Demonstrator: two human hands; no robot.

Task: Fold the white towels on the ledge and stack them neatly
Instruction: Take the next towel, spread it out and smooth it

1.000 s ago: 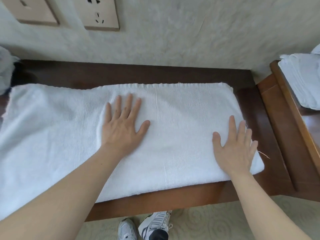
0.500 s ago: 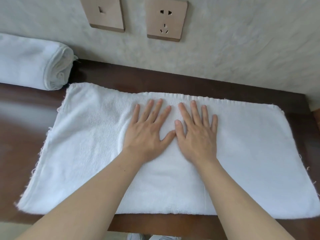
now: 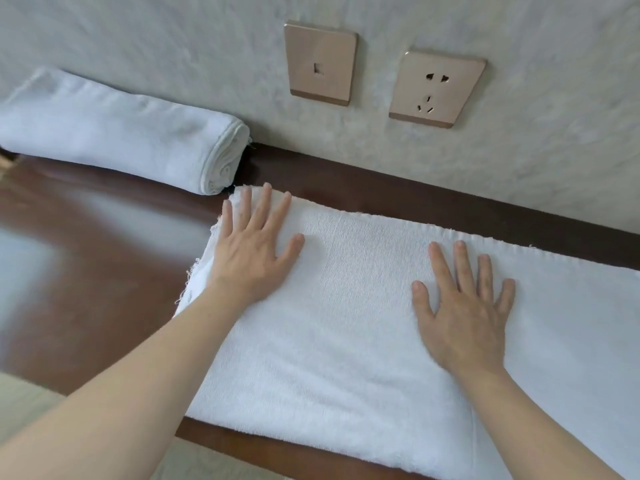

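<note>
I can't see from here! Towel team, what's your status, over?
Left hand flat on towel's left end, right hand flat mid-towel. Towel spread on ledge. Rolled towel by the towel's far left corner.

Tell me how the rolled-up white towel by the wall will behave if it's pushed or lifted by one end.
The rolled towel lies on its side on the glossy wooden ledge, so a sideways push would probably roll or slide it. It is soft cloth, so lifted by one end it would likely sag. The layers at its open end look loosely wound and may start to unwind.
</note>
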